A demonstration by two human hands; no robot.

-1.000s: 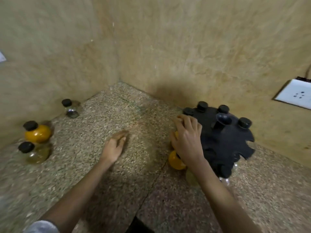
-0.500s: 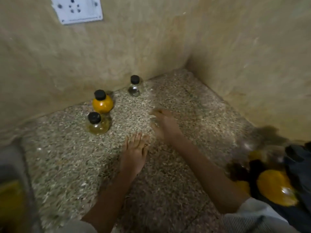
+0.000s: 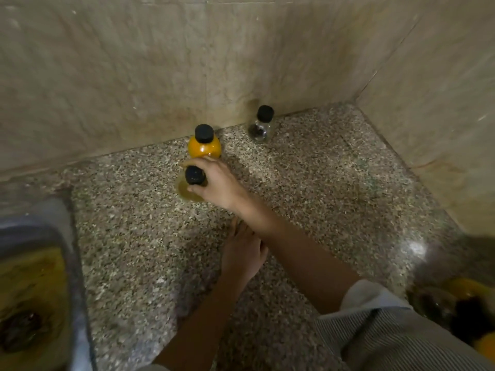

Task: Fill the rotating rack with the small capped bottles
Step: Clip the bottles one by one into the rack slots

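Three small black-capped bottles stand on the speckled counter by the wall. My right hand (image 3: 217,183) is closed around the neck of the olive-yellow bottle (image 3: 187,192), which rests on the counter. Just behind it stands an orange bottle (image 3: 204,147), and a clear bottle (image 3: 261,125) sits farther right against the wall. My left hand (image 3: 242,253) lies flat on the counter under my right forearm, holding nothing. The black rotating rack (image 3: 452,309) shows only as a blurred edge at the lower right, with orange bottles in it.
A steel sink (image 3: 40,277) with yellowish water fills the lower left. Beige tiled walls meet in a corner at the upper right (image 3: 359,97). Speckled granite counter (image 3: 334,188) stretches between sink and rack.
My view has swung left. My right hand reached forward from the middle of the counter and closed on the olive-yellow bottle. My left hand stayed flat on the counter.
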